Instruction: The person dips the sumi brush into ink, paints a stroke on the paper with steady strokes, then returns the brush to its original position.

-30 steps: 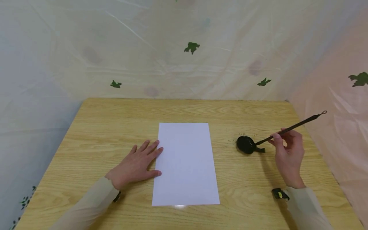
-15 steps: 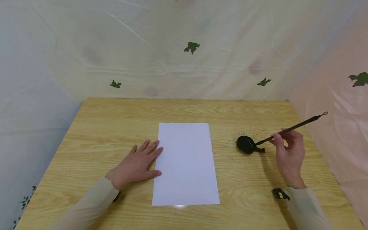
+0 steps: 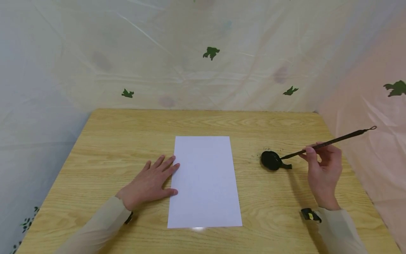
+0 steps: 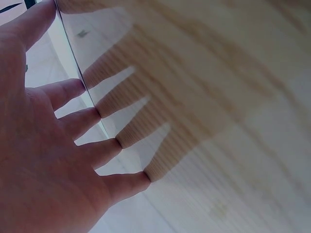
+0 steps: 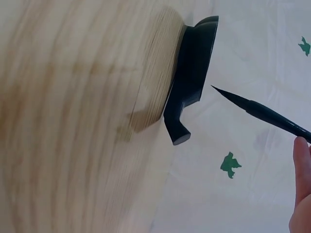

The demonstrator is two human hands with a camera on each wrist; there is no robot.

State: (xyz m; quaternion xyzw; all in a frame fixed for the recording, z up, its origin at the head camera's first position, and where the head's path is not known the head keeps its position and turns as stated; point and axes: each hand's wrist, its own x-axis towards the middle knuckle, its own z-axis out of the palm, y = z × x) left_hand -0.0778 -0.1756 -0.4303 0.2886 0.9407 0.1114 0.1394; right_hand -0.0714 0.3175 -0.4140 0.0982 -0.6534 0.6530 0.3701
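Observation:
My right hand [image 3: 324, 173] pinches a dark writing brush [image 3: 330, 142] by its handle, a hanging loop at the far end. In the right wrist view the pointed black bristles of the brush [image 5: 231, 97] hang just off the rim of a small black ink dish [image 5: 194, 63]. That ink dish [image 3: 270, 161] has a short bent handle and stands on the table right of the paper. With fingers spread, my left hand [image 3: 149, 183] rests on the left edge of a blank white sheet of paper [image 3: 204, 183]. In the left wrist view my left hand's fingertips [image 4: 133, 180] touch down.
The wood-grain table [image 3: 127, 130] reaches back to a pale hanging sheet [image 3: 177, 63] with green leaf shapes. Another sheet, pinkish, hangs along the right side. Dark specks lie on the table around the ink dish.
My right hand has shifted slightly right with the brush, whose handle now tilts lower and reaches farther right. The left hand, paper and ink dish stay put.

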